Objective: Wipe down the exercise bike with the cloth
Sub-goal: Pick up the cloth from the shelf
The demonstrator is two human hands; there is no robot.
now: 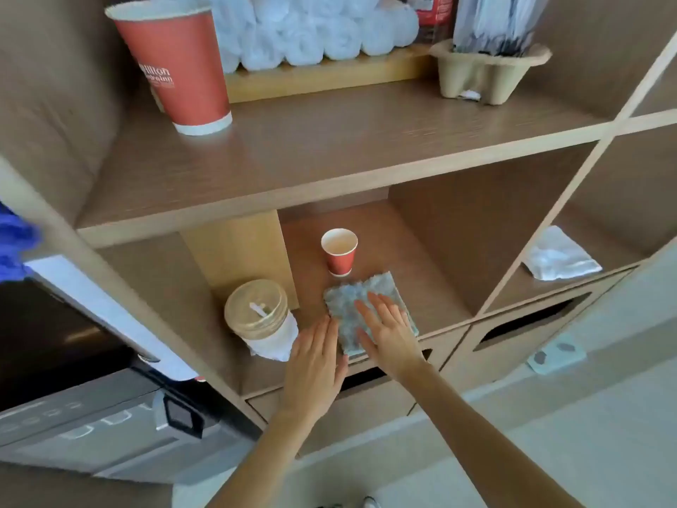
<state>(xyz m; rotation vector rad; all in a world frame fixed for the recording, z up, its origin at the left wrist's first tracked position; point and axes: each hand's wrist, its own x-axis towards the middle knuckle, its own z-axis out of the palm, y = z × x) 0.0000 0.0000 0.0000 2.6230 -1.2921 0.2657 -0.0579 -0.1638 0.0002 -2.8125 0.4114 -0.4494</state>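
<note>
**Evidently at the shelf: cloth under flat hands, not yet lifted**

The blue-grey cloth (346, 300) lay folded to a rough square at the front of the lower shelf (436, 284), its near edge reaching the shelf's front lip. No exercise bike was in view, so the step in hand was judged to be fetching the cloth rather than wiping.

That step would go best if the fingers curled under the near edge at the lip, where the fabric was easiest to catch. The folded stack should be taken up whole, so that it kept a thick, even wiping face. A low, backward draw would keep it away from the cup behind it.

The right hand (388, 331) rested palm-down on the cloth's right half, fingers straight and slightly spread, gripping nothing. The left hand (315, 364) was also flat, fingers together, with its fingertips at the cloth's left edge and its palm off the fabric. Most of the cloth thus lay beneath and ahead of the right palm.

A small red cup (339, 253) stood just behind the cloth. A lidded clear cup (256, 309) stood beside the left hand. A large red cup (176, 64) and rolled towels (311, 27) occupied the shelf above.
</note>
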